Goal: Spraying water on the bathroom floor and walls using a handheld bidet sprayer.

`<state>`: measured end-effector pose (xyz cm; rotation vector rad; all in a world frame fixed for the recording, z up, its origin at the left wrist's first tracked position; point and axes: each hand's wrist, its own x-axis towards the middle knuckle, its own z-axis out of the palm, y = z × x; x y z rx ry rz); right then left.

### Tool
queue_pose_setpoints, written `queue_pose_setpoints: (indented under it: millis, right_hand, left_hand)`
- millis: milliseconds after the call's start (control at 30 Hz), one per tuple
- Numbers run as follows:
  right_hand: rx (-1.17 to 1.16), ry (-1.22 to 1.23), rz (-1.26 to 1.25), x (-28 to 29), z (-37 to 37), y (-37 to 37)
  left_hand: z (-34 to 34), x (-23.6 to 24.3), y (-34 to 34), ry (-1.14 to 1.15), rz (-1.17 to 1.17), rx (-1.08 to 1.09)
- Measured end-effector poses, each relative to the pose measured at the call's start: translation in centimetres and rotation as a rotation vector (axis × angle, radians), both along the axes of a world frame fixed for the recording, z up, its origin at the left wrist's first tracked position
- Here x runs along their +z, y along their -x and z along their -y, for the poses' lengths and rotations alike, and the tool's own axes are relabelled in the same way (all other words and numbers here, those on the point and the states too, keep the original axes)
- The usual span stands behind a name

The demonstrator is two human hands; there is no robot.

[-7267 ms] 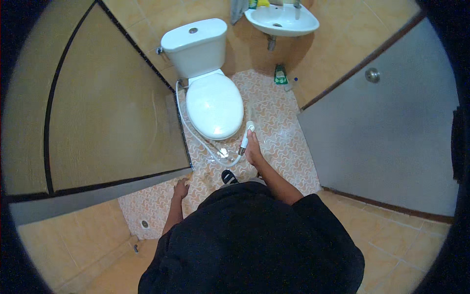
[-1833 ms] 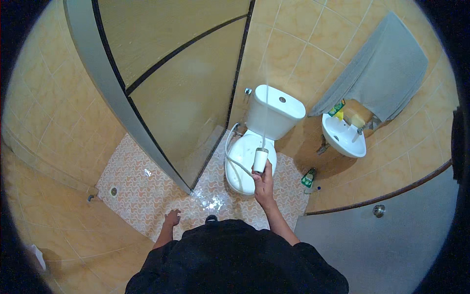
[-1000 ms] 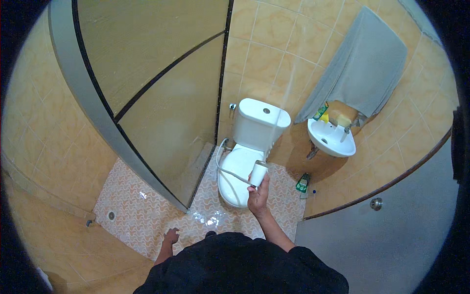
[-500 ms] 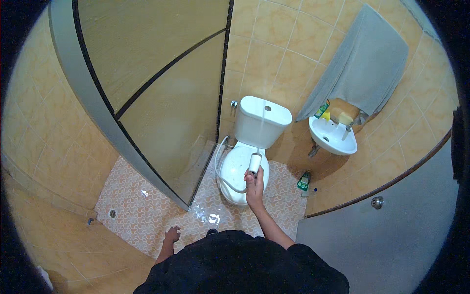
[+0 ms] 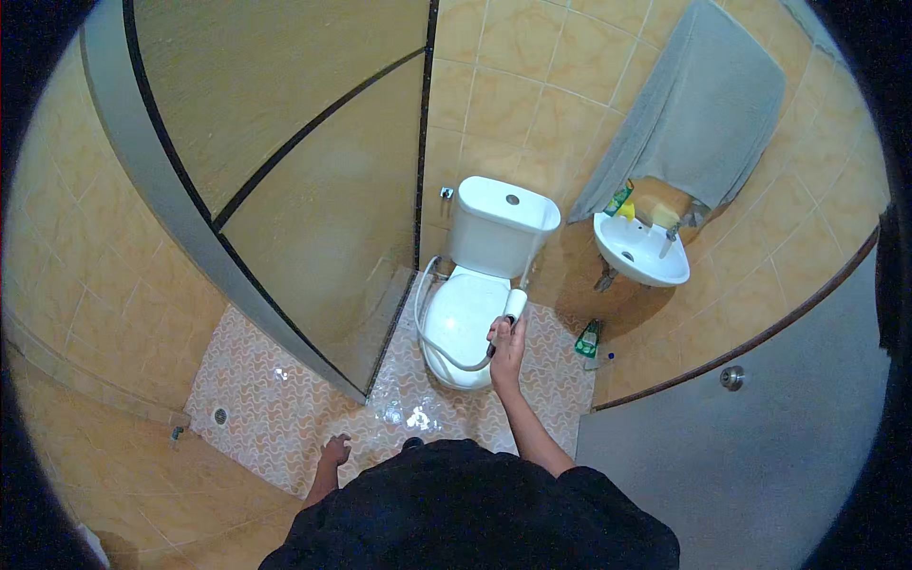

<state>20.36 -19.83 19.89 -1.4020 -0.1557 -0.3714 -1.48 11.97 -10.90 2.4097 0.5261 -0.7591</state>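
Compared with half a second ago, the right hand has lifted the white bidet sprayer slightly toward the right side of the toilet tank; the camera view is almost unchanged. The right hand is closed around the sprayer's handle, head pointing up, beside the closed toilet lid. Its single pale hose loops around the left of the bowl and back to the hand. The left hand hangs low over the wet patterned floor tiles, fingers loosely open, holding nothing. There is one glossy white toilet, one small wall basin, one grey towel and one green bottle on the floor.
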Motion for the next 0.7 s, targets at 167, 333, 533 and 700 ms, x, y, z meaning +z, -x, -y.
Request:
queue_pose_setpoints:
  millis: [167,333,533,700]
  right_hand:
    - [0.249,0.094,-0.087,-1.3,0.7,-0.5]
    - [0.426,0.309,0.011,0.0,0.0,0.1]
    - [0.514,0.342,0.021,2.1,-0.4,1.4]
    - [0.624,0.34,0.017,3.8,-0.3,2.3]
  left_hand:
    - [1.0,3.8,-1.0,-0.016,-0.054,0.007]
    - [1.0,3.8,-0.8,-0.057,-0.065,0.004]
    - [1.1,4.5,-0.6,-0.031,-0.055,0.043]
    - [0.4,2.4,0.0,-0.046,-0.078,0.045]
